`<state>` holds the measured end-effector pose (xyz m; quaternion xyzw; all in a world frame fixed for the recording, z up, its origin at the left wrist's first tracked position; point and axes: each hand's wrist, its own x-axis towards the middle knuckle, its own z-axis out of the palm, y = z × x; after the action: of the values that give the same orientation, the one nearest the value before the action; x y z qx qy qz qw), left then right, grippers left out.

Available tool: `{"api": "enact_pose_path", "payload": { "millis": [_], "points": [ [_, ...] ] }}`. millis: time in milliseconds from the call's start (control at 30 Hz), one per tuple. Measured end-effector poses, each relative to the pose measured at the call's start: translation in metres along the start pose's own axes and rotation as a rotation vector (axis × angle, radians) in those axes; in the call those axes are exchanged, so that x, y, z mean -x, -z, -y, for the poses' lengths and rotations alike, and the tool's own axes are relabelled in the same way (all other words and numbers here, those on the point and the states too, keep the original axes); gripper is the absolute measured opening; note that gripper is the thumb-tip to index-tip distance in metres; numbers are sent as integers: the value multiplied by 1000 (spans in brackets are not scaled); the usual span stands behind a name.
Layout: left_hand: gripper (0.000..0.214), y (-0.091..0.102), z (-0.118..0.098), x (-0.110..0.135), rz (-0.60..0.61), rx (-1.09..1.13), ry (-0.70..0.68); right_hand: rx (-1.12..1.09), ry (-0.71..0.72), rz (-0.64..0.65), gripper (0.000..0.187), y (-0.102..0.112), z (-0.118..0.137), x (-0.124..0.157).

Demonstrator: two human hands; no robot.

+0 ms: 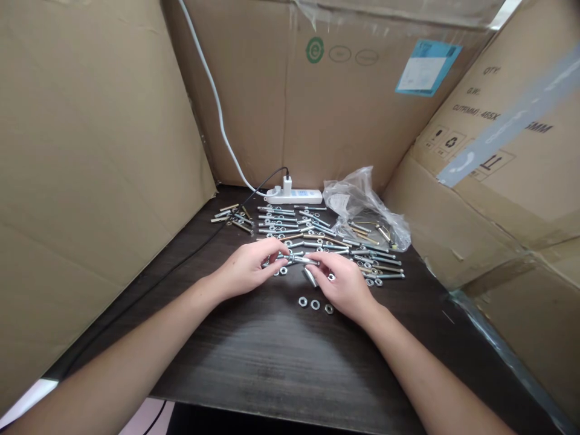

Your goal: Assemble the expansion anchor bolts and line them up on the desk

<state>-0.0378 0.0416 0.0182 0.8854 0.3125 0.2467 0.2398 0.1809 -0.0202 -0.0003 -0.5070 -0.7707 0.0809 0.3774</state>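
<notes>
My left hand (254,266) pinches one end of a silvery metal bolt (298,258) between thumb and fingertips. The other end sits in the fingertips of my right hand (344,283), so the bolt lies roughly level between both hands. Fingers hide parts of it. Just below the right fingertips rests a short metal sleeve (310,277), tilted on the dark table (272,344). Nearer to me lie a hex nut (302,301), a flat washer (315,305) and a second nut (329,309) in a short row. Another nut (283,270) is beside my left fingertips.
Rows of bolts (278,226) with nuts and washers spread behind my hands. A small pile of sleeves (233,217) is at the left. At the back stand a white power strip (306,196) and a clear plastic bag (353,196). Cardboard walls (254,90) enclose the table.
</notes>
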Motion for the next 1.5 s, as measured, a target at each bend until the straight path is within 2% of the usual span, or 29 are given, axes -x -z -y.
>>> {"api": "enact_pose_path", "payload": {
  "millis": [300, 500, 633, 733, 900, 967, 1067, 1200, 1367, 1500],
  "points": [
    [16, -1, -5, 0, -1, -33, -33, -28, -5, 29, 19, -1, 2, 2],
    [17, 0, -7, 2, -54, -19, -77, -76, 6, -31, 20, 5, 6, -1],
    [20, -10, -15, 3, -48, -128, -233, -251, -16, 110, 20, 1, 8, 1],
    [23, -14, -21, 3, -42, -256, -265, -329, -63, 136, 19, -3, 11, 4],
    [24, 4, -12, 1, 4, -119, -144, -348, -132, 73, 16, -4, 13, 6],
    [20, 14, -1, 0, -85, -102, -26, -328, -165, 20, 15, -1, 10, 5],
    [20, 23, 13, -3, -188, -119, 63, -299, -214, -74, 13, 5, 2, 3],
    [19, 21, 19, -3, -104, -110, 68, -280, -247, -147, 12, 9, -8, -1],
    [19, 14, 20, -3, -53, -89, 100, -287, -275, -152, 14, 7, -12, -2],
    [17, 10, 20, -3, 27, -150, 16, -271, -281, -142, 15, 5, -13, -1]
  ]
}}
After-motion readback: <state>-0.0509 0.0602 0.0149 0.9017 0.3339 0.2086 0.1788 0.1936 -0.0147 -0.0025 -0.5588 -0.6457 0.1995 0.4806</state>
